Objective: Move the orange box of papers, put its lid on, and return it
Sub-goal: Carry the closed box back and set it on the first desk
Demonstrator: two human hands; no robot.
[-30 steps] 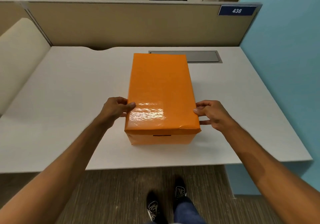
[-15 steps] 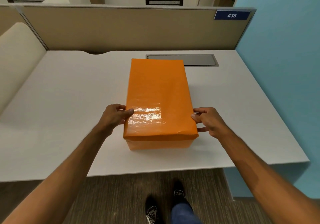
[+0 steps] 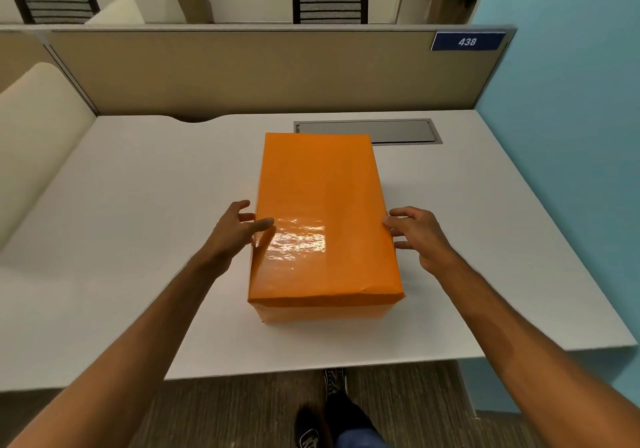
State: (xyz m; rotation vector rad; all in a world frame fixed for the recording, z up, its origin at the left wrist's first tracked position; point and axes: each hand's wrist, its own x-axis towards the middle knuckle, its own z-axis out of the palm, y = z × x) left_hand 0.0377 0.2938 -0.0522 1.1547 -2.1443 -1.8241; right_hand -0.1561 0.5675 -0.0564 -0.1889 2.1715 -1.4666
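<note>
The orange box [image 3: 322, 314] stands lengthwise on the white desk [image 3: 138, 222], with its glossy orange lid [image 3: 322, 188] seated on top, so the papers are hidden. My left hand [image 3: 232, 233] is at the lid's left edge; its fingers are spread and the thumb rests on the lid's top. At the lid's right edge is my right hand [image 3: 419, 236], also with spread fingers, whose tips just touch the side. Neither hand grips the box.
A grey cable hatch [image 3: 398, 131] lies in the desk just behind the box. A beige partition [image 3: 242, 70] closes the back, a blue wall [image 3: 571, 136] the right, a cream cushion [image 3: 31, 129] the left. My feet stand below the desk's front edge.
Both hands have loosened from the lid's sides and their fingers have spread apart. The box has been pushed a little farther back on the desk.
</note>
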